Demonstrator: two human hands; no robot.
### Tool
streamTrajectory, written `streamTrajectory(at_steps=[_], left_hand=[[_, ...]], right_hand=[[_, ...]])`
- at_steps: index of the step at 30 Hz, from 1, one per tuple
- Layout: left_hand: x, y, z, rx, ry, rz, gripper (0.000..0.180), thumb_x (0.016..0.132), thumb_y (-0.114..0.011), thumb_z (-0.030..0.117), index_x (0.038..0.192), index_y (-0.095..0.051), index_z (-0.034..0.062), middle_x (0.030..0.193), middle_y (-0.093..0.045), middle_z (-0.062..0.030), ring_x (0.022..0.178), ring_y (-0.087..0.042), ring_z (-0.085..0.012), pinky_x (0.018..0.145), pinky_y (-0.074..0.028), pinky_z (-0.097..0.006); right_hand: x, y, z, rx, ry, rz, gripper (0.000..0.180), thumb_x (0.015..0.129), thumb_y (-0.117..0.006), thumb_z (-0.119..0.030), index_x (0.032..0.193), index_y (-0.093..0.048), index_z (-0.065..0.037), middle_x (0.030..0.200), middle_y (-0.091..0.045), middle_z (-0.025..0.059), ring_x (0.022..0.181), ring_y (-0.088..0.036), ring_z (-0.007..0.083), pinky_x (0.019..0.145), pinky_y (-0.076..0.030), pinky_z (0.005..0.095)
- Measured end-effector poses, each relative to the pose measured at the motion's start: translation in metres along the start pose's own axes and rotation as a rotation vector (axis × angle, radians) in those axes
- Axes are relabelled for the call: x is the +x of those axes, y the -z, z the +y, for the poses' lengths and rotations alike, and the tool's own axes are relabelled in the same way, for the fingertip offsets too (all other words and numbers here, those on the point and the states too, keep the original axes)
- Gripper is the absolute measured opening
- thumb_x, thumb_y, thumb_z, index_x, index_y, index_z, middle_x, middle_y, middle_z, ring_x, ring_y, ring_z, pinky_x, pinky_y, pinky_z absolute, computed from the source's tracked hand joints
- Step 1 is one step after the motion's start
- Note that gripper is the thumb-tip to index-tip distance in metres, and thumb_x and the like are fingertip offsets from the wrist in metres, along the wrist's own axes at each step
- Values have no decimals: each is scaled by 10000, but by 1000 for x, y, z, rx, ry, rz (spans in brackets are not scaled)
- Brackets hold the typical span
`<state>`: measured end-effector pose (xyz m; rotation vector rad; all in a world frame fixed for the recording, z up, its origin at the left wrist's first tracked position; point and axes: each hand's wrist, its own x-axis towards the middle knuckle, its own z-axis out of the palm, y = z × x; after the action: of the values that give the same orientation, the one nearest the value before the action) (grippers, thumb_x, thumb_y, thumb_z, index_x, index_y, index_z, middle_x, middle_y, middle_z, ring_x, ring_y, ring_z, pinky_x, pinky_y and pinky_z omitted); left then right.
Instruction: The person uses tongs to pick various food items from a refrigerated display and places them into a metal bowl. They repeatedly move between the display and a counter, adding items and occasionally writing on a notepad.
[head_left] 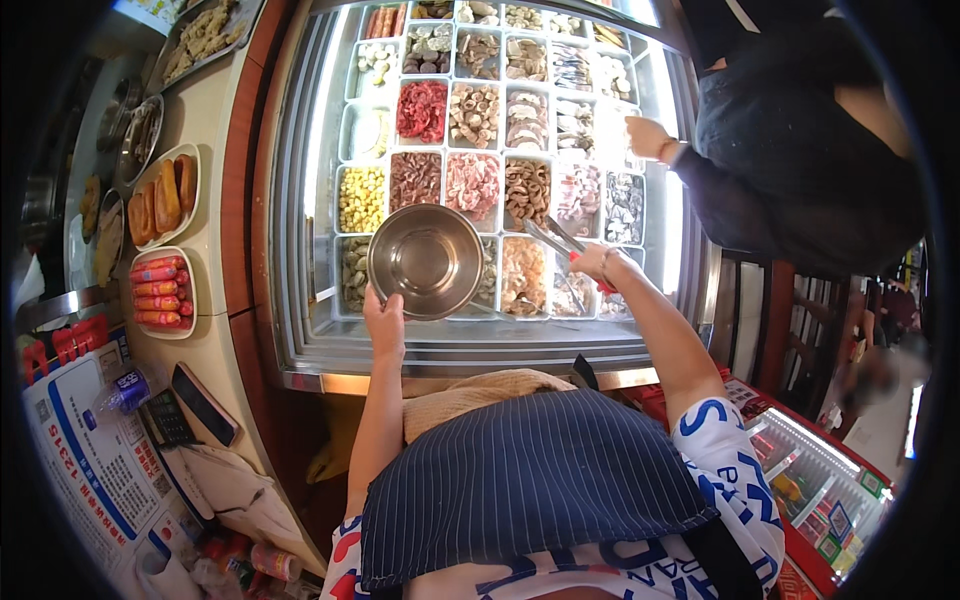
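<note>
My left hand [384, 318] grips the near rim of a shiny steel bowl [425, 262], which looks empty and is held over the front trays of a lit display case. In my right hand [608, 265] is a pair of metal tongs [552, 238] with red on the handles. Their jaws are apart and point left, near the tray of brown sliced meat [527, 190]. Below them lies a tray of pale orange pieces [524, 275]. The bowl hides part of the front row and covers the lower edge of the raw red meat trays [416, 178].
The case [480, 358] has a metal front rail. Left of it, a counter holds trays of red-wrapped sausages [160, 290] and brown fried sticks [165, 200]. At right, another person in dark clothes reaches a hand [648, 138] over the case. A red glass-topped cabinet [815, 480] stands behind right.
</note>
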<state>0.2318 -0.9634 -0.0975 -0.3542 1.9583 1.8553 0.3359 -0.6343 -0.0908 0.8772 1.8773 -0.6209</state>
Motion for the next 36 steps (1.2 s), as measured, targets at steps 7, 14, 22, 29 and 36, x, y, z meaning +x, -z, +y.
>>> streamTrajectory(at_steps=[7,14,22,29,36], left_hand=[[17,-19,-5,75,38,-71,287,737,-442,-5,1018,-487,32,755,-523,-6,536,-445,-52,415,-379,-180],[46,-37,0,202,-21,-93,270,729,-454,-5,996,-495,12,756,-532,-25,593,-469,-65,463,-402,-207],[84,-86,5,728,-184,-111,420,751,-479,48,1160,-391,20,853,-556,-148,719,-564,-228,645,-466,-321],[95,-116,-25,758,-450,-70,471,729,-466,26,1186,-365,84,1003,-484,-182,889,-517,-328,757,-441,-384],[95,-136,-39,779,-377,-86,450,711,-467,22,1153,-388,43,963,-500,-204,906,-503,-339,772,-426,-373]], right_hand=[[36,17,-53,-251,-68,-167,371,663,-500,-300,834,-615,9,814,-604,195,690,-605,264,656,-486,360],[48,-50,-8,-108,2,219,357,717,-485,-162,973,-478,87,936,-551,266,884,-554,373,734,-463,398],[29,-40,30,-1,92,147,342,763,-490,-260,1017,-440,-36,963,-522,248,900,-515,396,767,-422,436],[9,-47,45,78,189,189,296,761,-505,-289,935,-448,-57,824,-555,235,791,-540,389,693,-432,430],[-51,-31,9,203,280,234,342,743,-515,-269,933,-413,-3,770,-547,284,758,-540,426,673,-436,455]])
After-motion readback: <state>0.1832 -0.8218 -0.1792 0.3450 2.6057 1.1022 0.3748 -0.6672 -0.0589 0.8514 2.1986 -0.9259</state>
